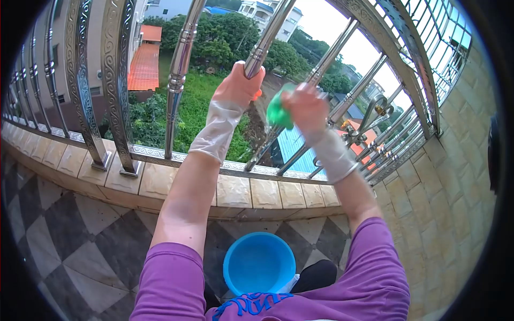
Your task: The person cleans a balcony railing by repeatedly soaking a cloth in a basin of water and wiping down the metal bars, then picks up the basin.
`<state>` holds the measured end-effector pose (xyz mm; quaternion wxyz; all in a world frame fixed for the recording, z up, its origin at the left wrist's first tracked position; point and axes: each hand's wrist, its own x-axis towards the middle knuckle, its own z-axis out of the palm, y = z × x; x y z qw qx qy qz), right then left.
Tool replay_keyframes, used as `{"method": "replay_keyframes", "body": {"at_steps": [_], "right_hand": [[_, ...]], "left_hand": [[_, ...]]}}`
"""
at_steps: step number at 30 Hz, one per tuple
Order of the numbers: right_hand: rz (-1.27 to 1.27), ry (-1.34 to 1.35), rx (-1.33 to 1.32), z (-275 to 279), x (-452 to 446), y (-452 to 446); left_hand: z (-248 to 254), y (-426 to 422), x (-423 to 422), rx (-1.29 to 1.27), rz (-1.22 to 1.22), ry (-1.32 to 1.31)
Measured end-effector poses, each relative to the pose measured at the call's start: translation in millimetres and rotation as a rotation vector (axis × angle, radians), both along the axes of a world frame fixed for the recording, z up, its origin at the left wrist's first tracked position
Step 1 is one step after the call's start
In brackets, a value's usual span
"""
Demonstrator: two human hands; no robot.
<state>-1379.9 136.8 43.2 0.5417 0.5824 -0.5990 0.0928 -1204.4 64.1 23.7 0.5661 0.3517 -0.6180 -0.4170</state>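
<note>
bright daylt from sky (324,27), fisheye warp w/ blk edges, r hand (308,109) blurry

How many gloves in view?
2. The left glove is on the left hand, which grips a railing bar; the right glove is on the right hand, blurred, holding a green cloth. No others visible.

Two gloves (217,125) (333,155) (one pair), one cloth (278,111), one basin (259,262)
</note>
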Motion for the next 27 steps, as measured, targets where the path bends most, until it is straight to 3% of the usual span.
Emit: {"method": "replay_keyframes", "body": {"at_steps": [1,2,3,5,8,9,10,12,15,18,21,23,25,27], "right_hand": [[0.123,0.296,0.062,47,-15,10],[0.269,0.139,-0.039,77,-46,-13],[0.073,-0.070,0.040,125,-16,5],[0.378,0.019,-0.225,179,-26,7],[0.490,-0.251,-0.216,164,-38,-10],[0.463,-0.596,-0.099,140,-22,-1],[0.252,-0.625,-0.008,112,-1,18],[0.378,-0.536,0.025,43,-33,-1],[0.610,-0.739,0.182,28,-29,12],[0.273,-0.497,0.262,69,-23,29],[0.236,-0.673,-0.018,148,-13,2],[0.511,-0.530,-0.088,175,-13,-11],[1.117,-1.053,0.126,156,-19,-22],[0.279,-0.600,-0.163,113,-9,-6]], "left_hand": [[1,3,1,0.008,0.007,-0.016],[1,3,0,-0.001,0.005,0.003],[0,1,0,-0.010,-0.001,-0.003],[-5,-9,-4,-0.032,-0.013,-0.012],[-6,-13,-3,-0.041,-0.056,-0.013],[-5,-10,-2,-0.041,-0.053,-0.007],[-5,-8,-3,-0.049,-0.063,0.041],[-7,-9,-6,-0.074,-0.081,0.134],[-7,-15,-4,-0.087,-0.146,0.121],[-5,-9,-1,-0.048,-0.124,0.052],[-7,-12,-2,-0.043,-0.131,0.026],[-2,-10,3,-0.045,-0.161,-0.005],[-5,-10,1,-0.047,-0.179,-0.003],[-10,-17,-2,-0.069,-0.166,0.030]]}}
